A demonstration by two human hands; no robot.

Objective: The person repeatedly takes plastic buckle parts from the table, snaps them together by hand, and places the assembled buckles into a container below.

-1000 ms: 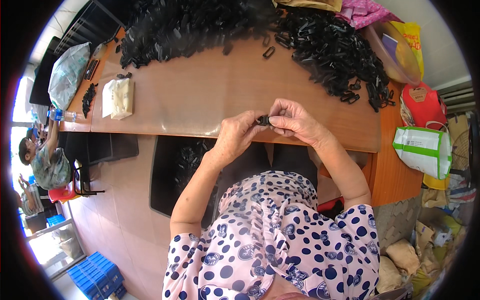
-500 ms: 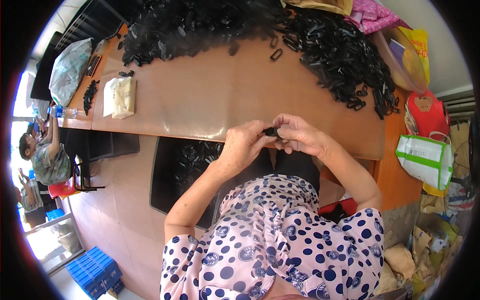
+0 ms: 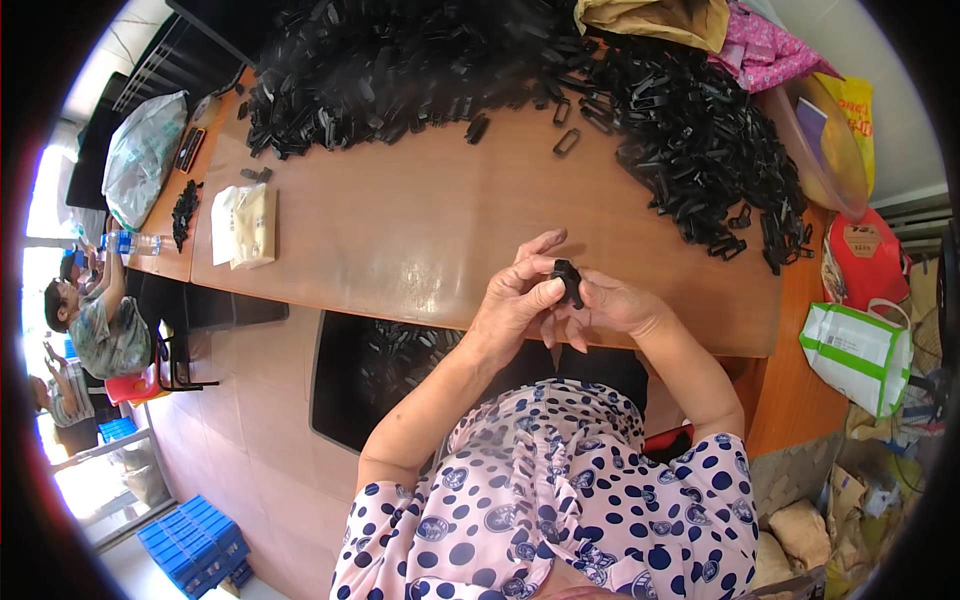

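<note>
Between my two hands, over the front edge of the brown table (image 3: 380, 240), is a small black plastic piece (image 3: 568, 283). My left hand (image 3: 520, 295) pinches it between thumb and fingers, with one finger raised. From the other side my right hand (image 3: 615, 303) grips the same piece, its lower fingers hanging beneath. The fingers partly cover the piece, so its full shape is hidden. Beyond my hands lie a large heap of black plastic parts (image 3: 390, 80) and, to the right, a heap of black rectangular loops (image 3: 700, 150).
A tissue packet (image 3: 245, 228) lies on the table's left. Below the edge, left of my lap, a black tray (image 3: 350, 395) holds more parts. Bags, including a white-green one (image 3: 858, 352), crowd the right side. A seated person (image 3: 100, 325) is at far left.
My hands have turned the black piece more upright, and it shows more clearly. The left hand's finger has lifted. The whole view has shifted slightly, so the table appears lower.
</note>
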